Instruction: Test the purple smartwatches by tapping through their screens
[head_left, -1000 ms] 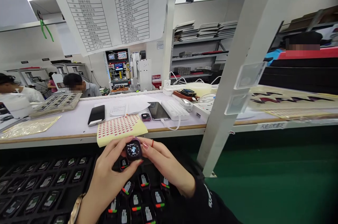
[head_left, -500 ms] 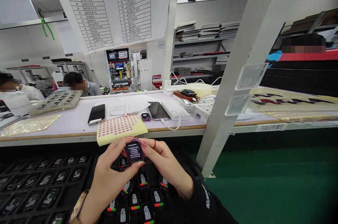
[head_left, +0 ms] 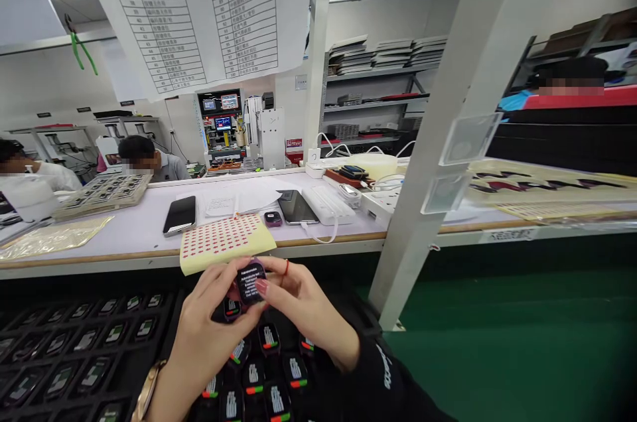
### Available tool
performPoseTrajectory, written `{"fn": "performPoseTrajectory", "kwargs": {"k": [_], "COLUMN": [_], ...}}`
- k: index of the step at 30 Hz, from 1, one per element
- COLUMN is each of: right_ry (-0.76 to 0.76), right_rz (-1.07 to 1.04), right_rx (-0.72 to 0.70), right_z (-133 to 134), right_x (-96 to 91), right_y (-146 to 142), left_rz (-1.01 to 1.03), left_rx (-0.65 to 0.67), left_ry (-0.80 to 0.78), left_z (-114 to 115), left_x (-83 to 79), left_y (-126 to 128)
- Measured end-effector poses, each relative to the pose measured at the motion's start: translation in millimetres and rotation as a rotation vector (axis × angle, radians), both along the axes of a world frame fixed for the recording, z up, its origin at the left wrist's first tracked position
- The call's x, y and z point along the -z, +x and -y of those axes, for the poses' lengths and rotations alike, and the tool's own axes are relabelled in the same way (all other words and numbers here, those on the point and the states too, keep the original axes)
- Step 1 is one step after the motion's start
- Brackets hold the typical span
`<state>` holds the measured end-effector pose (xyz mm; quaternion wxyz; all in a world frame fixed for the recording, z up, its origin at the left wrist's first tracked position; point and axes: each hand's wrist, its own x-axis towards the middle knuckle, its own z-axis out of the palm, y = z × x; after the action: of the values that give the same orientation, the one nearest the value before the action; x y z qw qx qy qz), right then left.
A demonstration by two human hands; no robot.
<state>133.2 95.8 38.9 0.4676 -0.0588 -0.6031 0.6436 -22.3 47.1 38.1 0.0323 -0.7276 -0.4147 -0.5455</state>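
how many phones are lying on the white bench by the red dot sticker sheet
2. One phone lies just beyond the left end of the sticker sheet; the other phone lies beyond its right end. More may be hidden in the clutter farther right.

A yellow sheet of red stickers (head_left: 226, 243) is laid at the bench edge, centre frame. A black phone (head_left: 180, 215) is seen to its upper left, and a second phone (head_left: 295, 207) and a white power strip (head_left: 328, 204) to its upper right. Printed lists (head_left: 199, 10) are hung along the top, with green pliers (head_left: 79, 54) at upper left.
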Motion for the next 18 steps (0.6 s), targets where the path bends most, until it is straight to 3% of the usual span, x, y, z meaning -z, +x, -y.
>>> {"fn": "performPoseTrajectory", "kwargs": {"k": [6, 14, 18], "right_ry": [0.016, -0.01, -0.013], "right_rz": [-0.012, -0.074, -0.089], "right_rx": [-0.08, 0.055, -0.06], "right_z": [0.4, -1.3, 1.6], "right_x": [3.1, 1.9, -1.0], "right_y": [0.9, -0.4, 0.1], "left_rz": [-0.05, -0.054, -0.062], "left_rx": [-0.006, 0.007, -0.009], "left_ry": [-0.016, -0.04, -0.015], "left_z": [2.6, 2.4, 2.7], "left_x": [-4.3, 0.2, 0.2], "left_y": [-2.8, -0.1, 0.5]}}
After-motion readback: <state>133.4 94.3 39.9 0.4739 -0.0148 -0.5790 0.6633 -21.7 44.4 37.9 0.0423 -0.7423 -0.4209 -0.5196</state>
